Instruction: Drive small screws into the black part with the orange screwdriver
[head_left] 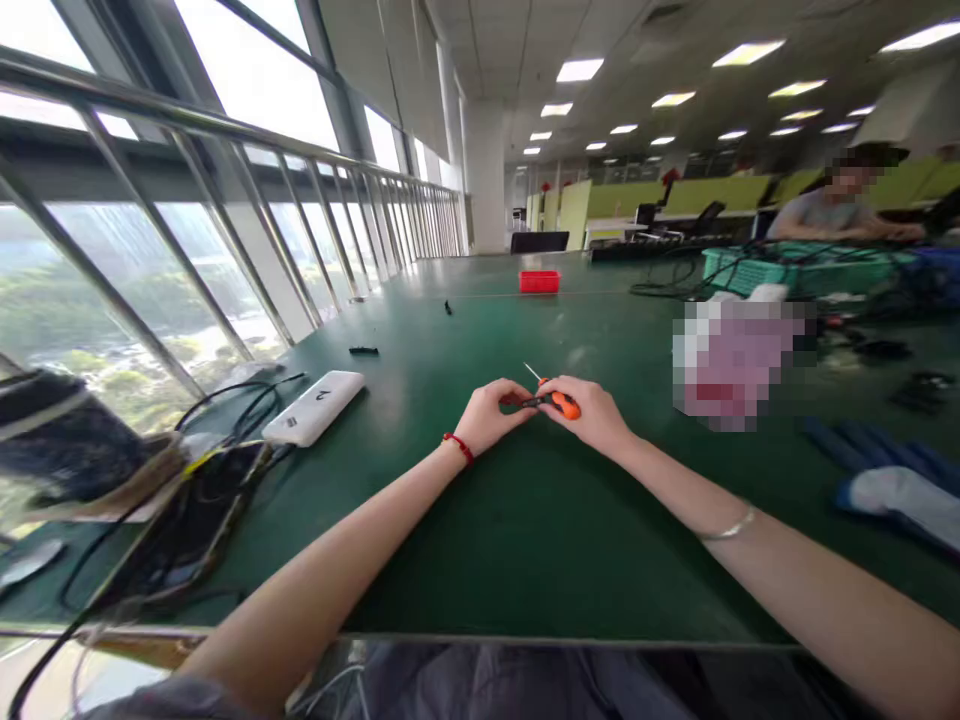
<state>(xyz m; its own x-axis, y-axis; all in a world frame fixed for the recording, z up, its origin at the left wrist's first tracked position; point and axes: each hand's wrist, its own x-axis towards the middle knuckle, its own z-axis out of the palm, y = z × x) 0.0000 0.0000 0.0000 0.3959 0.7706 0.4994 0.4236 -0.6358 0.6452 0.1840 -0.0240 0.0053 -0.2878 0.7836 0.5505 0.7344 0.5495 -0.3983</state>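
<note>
My right hand [589, 405] is closed around a screwdriver [565, 405] with an orange and black handle. Its thin metal shaft sticks out up and to the left, pointing away from me, and the fingers cover part of the handle. Close against it, my left hand [491, 412] pinches a small dark part [531, 402], whose kind I cannot make out. Thumbs and fingertips of both hands nearly meet over the middle of the green table [465, 560].
On the left lie a white power bank [315, 408], black cables and a dark tray [195, 520]. Farther off are a black strip [364, 351] and a red basket [539, 282]. To the right are a blue-white glove [900, 490], a green basket [750, 270] and a seated person [832, 205].
</note>
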